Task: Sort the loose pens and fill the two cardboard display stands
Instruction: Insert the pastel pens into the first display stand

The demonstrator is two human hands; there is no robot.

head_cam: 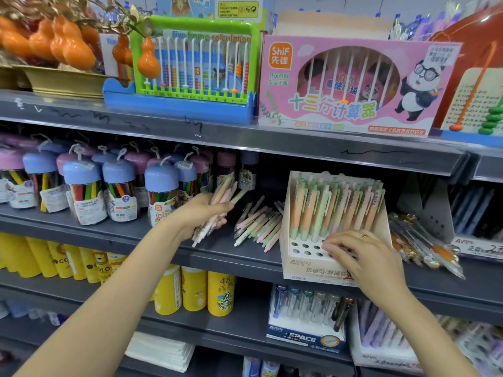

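Left fingers [217, 210] clenched round a bundle of pens [217, 202], held above the shelf [190, 248]. Right fingers [336, 247] loosely spread, resting on the stand [304, 265] over its front holes, grasping nothing visible. Upright pens [326, 205] in rear rows. Loose pile [258, 224] lying between hands.

Top shelf: orange gourd ornaments [62, 42] in a gold tray, green-framed abacus [194, 59] in a blue base, pink boxed abacus [351, 85] with panda art. Middle shelf, left: blue- and pink-lidded jars of coloured markers [84, 191]; right: loose clear pens [424, 243]. Lower shelf: yellow canisters [194, 288], blue SPACE pen box [307, 319], white paper stack [163, 349].
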